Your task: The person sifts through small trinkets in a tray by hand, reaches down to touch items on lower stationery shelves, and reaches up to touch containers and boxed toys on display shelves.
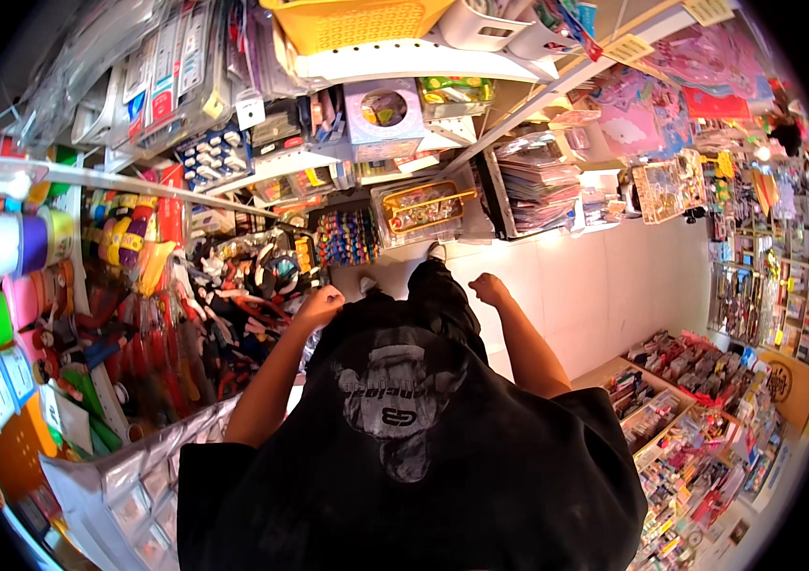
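Note:
My left hand [322, 307] hangs beside my left hip with its fingers curled in, and no object shows in it. It is nearest to a heap of red, black and white soft goods [254, 285] on the left, too jumbled to name exactly. On the other side, my right hand [490, 289] is held away from my leg, above the pale tiled floor [554, 285], its fingers also curled in and nothing visible in them. Ahead of my feet stands a clear plastic bin [415, 235] holding a yellow basket [426, 208] of small items.
Shelving with a large yellow basket [358, 25] and a lilac box [382, 114] rises ahead. Ribbon spools [22, 243] line the far left. A black-sided box of flat packets [536, 178] stands ahead right. Divided display bins [690, 428] fill the right rear.

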A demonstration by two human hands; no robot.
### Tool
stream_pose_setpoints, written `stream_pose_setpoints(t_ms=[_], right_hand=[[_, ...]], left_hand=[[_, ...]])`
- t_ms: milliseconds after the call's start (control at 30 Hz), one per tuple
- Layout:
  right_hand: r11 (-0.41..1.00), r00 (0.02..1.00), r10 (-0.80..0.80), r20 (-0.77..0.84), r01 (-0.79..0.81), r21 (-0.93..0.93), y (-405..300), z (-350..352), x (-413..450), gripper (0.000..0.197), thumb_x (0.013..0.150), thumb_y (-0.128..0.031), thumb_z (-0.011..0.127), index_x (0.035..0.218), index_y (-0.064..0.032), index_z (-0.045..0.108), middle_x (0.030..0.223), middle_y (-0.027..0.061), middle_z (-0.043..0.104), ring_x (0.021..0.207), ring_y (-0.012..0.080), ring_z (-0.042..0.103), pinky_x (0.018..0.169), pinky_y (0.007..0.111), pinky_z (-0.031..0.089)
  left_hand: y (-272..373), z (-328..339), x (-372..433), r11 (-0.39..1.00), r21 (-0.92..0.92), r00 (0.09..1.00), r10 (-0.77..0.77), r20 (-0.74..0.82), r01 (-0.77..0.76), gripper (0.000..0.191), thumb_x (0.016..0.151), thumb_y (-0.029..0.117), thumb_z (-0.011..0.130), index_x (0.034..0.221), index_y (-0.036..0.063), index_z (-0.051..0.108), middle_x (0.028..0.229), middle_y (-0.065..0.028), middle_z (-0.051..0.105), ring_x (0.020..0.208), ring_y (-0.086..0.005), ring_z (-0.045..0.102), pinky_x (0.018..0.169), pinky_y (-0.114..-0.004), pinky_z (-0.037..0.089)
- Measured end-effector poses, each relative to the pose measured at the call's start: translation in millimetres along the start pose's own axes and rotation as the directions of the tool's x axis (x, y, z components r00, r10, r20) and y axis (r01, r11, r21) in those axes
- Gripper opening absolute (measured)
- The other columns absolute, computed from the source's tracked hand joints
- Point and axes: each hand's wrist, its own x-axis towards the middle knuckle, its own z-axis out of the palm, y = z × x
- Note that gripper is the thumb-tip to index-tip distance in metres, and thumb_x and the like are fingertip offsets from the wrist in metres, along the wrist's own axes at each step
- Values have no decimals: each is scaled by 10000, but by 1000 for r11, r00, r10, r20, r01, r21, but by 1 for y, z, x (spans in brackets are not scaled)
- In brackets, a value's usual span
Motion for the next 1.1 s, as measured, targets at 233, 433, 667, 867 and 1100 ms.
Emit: stream_pose_setpoints(t_ms=[233,433,667,867,1100], right_hand=[[995,988,102,113,-101,-17,28,19,-27,180,864,-205,613,956,-113,738,935,171,741,929,391,710,820,499,584],[994,989,-42,143,57,-96,35,25,-44,239,842,-154,641,1049,-179,759,927,138,751,903,345,724,805,467,593],[999,999,15,30,-16,45,68,9,-46,435,919,-348,559,737,5,736,685,150,715,625,251,696,688,402,563],[971,980,197,-26,-191,145,73,-22,-35,428,935,-387,591,855,5,744,734,139,731,644,245,700,667,408,573],[925,967,173,-184,-96,367,9,-56,-42,401,917,-399,700,1019,-13,726,808,120,743,747,211,711,708,362,569]], left_hand=[[7,3,9,998,5,998,58,-36,-58,200,981,231,630,984,34,661,830,-61,717,788,-153,690,732,-306,534],[7,-13,24,986,-149,997,70,-35,-75,187,995,196,638,1031,13,646,873,-88,710,740,-154,666,675,-293,540],[29,-30,22,949,-281,982,101,-162,-144,195,1038,199,603,1057,7,635,896,-83,692,789,-152,661,703,-284,549],[53,-43,8,902,-350,943,149,-298,-253,156,1027,172,637,1022,17,628,888,-49,679,790,-124,654,707,-262,532],[128,-78,-16,896,-267,859,198,-472,-354,159,1029,173,615,1026,14,620,891,-57,664,823,-129,636,762,-286,515]])
